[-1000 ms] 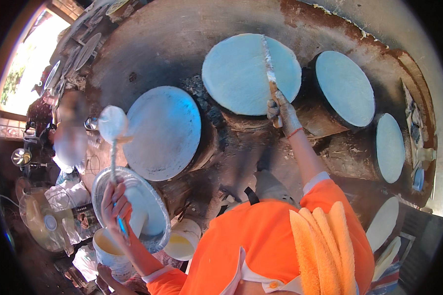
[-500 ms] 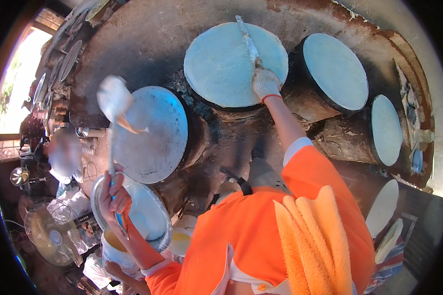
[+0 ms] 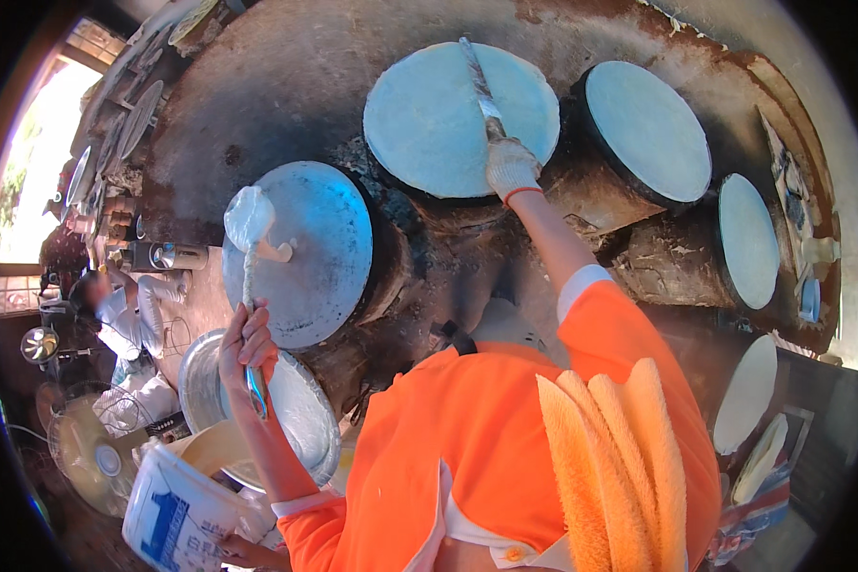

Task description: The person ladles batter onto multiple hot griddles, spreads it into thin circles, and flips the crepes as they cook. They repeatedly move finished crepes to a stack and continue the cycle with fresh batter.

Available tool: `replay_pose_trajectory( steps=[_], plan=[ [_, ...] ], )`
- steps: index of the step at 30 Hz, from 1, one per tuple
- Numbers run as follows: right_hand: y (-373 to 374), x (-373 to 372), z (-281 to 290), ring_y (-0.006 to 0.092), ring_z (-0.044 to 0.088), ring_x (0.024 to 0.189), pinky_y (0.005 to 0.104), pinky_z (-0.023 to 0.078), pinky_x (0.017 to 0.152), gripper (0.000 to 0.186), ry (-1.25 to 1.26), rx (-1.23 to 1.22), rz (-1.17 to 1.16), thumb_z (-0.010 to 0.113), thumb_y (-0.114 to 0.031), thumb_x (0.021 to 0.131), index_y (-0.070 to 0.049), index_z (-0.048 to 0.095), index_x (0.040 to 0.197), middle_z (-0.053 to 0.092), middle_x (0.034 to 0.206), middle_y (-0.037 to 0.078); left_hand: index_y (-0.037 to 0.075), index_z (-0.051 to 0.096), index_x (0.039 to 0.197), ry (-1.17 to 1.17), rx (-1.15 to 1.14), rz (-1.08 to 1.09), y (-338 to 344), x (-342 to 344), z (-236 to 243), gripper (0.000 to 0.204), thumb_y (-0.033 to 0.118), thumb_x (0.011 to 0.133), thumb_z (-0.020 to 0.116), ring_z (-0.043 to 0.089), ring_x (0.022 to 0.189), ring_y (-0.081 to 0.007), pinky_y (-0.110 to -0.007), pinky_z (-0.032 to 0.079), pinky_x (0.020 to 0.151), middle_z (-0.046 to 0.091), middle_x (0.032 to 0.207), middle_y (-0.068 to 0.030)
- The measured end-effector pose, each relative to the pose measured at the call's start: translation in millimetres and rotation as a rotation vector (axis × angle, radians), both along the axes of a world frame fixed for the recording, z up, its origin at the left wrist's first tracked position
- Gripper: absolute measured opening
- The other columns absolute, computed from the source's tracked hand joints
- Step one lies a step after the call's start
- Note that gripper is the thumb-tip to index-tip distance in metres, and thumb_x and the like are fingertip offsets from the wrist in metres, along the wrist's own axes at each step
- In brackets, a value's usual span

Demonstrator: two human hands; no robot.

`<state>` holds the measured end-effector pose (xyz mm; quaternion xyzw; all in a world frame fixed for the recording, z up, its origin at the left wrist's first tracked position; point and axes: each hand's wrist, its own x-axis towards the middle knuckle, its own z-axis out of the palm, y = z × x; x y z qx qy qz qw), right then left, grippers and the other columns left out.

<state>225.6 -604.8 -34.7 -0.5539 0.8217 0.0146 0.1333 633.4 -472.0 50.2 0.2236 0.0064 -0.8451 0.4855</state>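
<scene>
Fingers wrapped, the left hand (image 3: 247, 345) holds the ladle (image 3: 250, 219), its bowl over the far left edge of the bare griddle (image 3: 324, 291). The gloved right hand (image 3: 513, 168) clasps a blade (image 3: 481, 86) reaching across the coated griddle (image 3: 419, 124) to its far edge.

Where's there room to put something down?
The brown surface beyond the left griddle, left of the white disc by the right hand, looks bare. Lower left is crowded: basin, tilted bucket and fan bunch together. The left hand holds a ladle over the left griddle.
</scene>
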Motion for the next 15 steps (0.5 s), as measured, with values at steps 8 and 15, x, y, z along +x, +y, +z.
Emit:
replay_pose_trajectory(
  steps=[8, 15],
  plan=[
    [47.2, -10.3, -44.6, 0.0386, 0.059, 0.089, 0.0499, 0.048, 0.073, 0.043, -0.178, -0.078, 0.209, 0.044, -0.016, 0.083, -0.011, 0.038, 0.125, 0.059, 0.096, 0.023, 0.007, 0.046, 0.104, -1.106, -0.271, -0.037, 9.6, -39.3, 66.9, 0.020, 0.021, 0.097, 0.034, 0.026, 0.031, -0.0037, -0.020, 0.023, 0.029, 0.035, 0.059, 0.0015],
    [90.4, 3.5, -40.5, 0.0402, 0.056, 0.085, 0.0464, 0.045, 0.076, 0.053, -0.197, -0.345, 0.199, 0.044, -0.016, 0.081, -0.016, 0.033, 0.133, 0.058, 0.094, 0.026, 0.006, 0.047, 0.099, -0.923, -0.219, -0.103, -15.1, -28.4, 29.9, 0.018, 0.022, 0.096, 0.038, 0.030, 0.035, -0.0039, -0.020, 0.026, 0.032, 0.037, 0.060, 0.0015]
  ],
)
